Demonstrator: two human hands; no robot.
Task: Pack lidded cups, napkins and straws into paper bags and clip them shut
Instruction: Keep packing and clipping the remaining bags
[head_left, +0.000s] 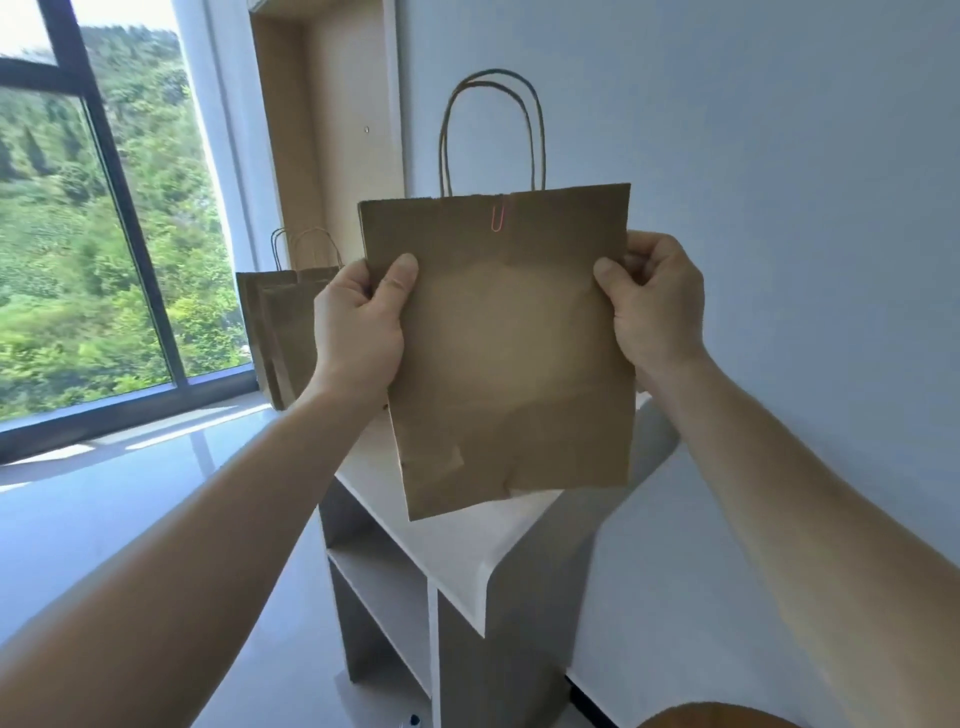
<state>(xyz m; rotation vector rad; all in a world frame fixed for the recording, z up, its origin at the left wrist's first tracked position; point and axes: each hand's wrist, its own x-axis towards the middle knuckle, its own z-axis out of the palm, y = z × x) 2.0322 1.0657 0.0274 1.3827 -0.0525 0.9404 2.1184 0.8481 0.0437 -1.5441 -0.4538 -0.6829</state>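
**A:** What is at the far left?

**B:** A tall window (78, 234) with green hillside behind it. Just to its right, two more brown bags (280, 322) stand upright on the far end of the white shelf unit (457, 545), with their handles up.

**A:** And the left hand?

**B:** The left hand (358, 322) grips the left edge of the paper bag (509, 353). The left thumb (400, 280) is pressed flat on the front face. The fingers curl round the edge to the back, where I can't see them.

**A:** Where is the bag itself?

**B:** It is held up in the air between both hands, above the shelf unit and tilted a little. Its mouth is folded flat. A pink paper clip (497, 215) sits over the middle of the top edge, and the twisted handles (493, 130) stand straight up behind it. A paler round patch shows through the paper (possibly something inside, but the paper hides it).

**A:** And the right side?

**B:** The right hand (654, 306) mirrors the left. The right thumb (610, 278) is pinched against the front, and the fingers wrap round the right edge. Behind it is the plain pale wall (779, 208).
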